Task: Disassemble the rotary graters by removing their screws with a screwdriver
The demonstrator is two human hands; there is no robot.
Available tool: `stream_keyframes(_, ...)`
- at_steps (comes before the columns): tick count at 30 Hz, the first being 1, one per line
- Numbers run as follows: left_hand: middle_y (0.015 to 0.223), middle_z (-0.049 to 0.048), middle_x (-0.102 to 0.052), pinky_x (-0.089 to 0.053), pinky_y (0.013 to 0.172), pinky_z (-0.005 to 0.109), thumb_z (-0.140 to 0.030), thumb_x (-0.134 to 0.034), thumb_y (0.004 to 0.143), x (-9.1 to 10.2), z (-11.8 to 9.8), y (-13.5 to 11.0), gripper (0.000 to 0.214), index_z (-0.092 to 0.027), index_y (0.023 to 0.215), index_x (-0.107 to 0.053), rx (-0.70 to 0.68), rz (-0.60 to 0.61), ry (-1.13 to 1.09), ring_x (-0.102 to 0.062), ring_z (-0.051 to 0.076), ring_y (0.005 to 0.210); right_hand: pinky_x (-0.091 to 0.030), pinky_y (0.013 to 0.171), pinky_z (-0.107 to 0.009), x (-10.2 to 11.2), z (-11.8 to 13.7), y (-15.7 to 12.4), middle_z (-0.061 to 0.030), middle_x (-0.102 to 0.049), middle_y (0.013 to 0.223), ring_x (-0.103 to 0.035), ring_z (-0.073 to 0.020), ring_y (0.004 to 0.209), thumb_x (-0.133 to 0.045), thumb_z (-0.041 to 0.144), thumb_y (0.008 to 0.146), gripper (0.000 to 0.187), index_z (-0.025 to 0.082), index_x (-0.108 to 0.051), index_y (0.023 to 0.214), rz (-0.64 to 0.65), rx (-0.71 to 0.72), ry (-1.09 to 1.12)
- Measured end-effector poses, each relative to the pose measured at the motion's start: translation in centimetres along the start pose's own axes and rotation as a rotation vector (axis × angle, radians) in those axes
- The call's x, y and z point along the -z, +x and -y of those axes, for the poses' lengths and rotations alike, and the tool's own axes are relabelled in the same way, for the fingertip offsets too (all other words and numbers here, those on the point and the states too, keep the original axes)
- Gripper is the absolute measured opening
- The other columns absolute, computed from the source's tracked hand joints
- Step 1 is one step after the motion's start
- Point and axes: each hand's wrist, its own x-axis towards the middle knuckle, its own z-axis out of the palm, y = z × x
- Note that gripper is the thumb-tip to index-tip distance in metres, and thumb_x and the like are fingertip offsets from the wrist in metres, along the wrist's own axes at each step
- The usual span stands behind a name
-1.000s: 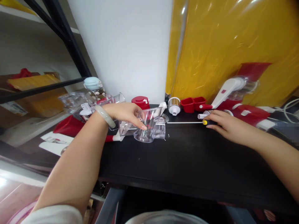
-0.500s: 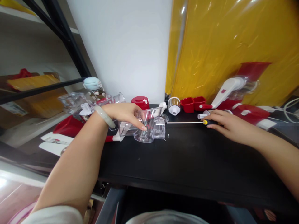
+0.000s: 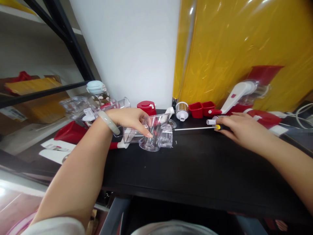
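My left hand (image 3: 130, 119), with a pale bangle at the wrist, grips a clear plastic housing (image 3: 156, 135) lying on its side on the black table (image 3: 195, 166). My right hand (image 3: 241, 129) is closed on the yellow-and-black handle of a long thin screwdriver (image 3: 195, 128). The shaft lies almost level and points left, its tip at the clear housing.
Along the back stand a red lid (image 3: 146, 106), a small metal drum (image 3: 182, 110), red cups (image 3: 202, 108) and a red-and-white crank appliance (image 3: 246, 94). More clear and red parts (image 3: 80, 111) pile at the left beside a black shelf frame. White cables (image 3: 302, 117) lie at the right.
My right hand and the screwdriver handle have shifted slightly right and up. The left hand and the clear housing have hardly moved.
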Motion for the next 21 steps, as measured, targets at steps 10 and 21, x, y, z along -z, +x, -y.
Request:
stream_keyframes(10,0.087,0.0024,-0.073,-0.043,0.072,0.030,-0.062,-0.079,0.062,0.3,1.3,0.1,0.051,-0.021,0.092,-0.071,0.019,0.080,-0.083,-0.064,0.021,0.081,-0.050,0.077,-0.052,0.2,0.2,0.4,-0.0173,-0.064,0.114,-0.061,-0.0374,0.101,-0.042,0.027,0.091,0.037,0.021,-0.061,0.122,0.057,0.019,-0.078)
stream_keyframes(21,0.075,0.0024,-0.066,-0.039,0.063,0.029,-0.066,-0.077,0.061,0.6,1.3,0.0,0.053,-0.021,0.089,-0.074,0.089,0.068,-0.041,-0.058,0.019,0.070,-0.050,0.076,-0.044,0.5,-2.2,2.0,-0.0110,-0.070,0.095,-0.065,-0.0295,0.087,-0.044,0.032,0.095,0.028,0.027,-0.069,0.107,0.032,0.172,-0.037)
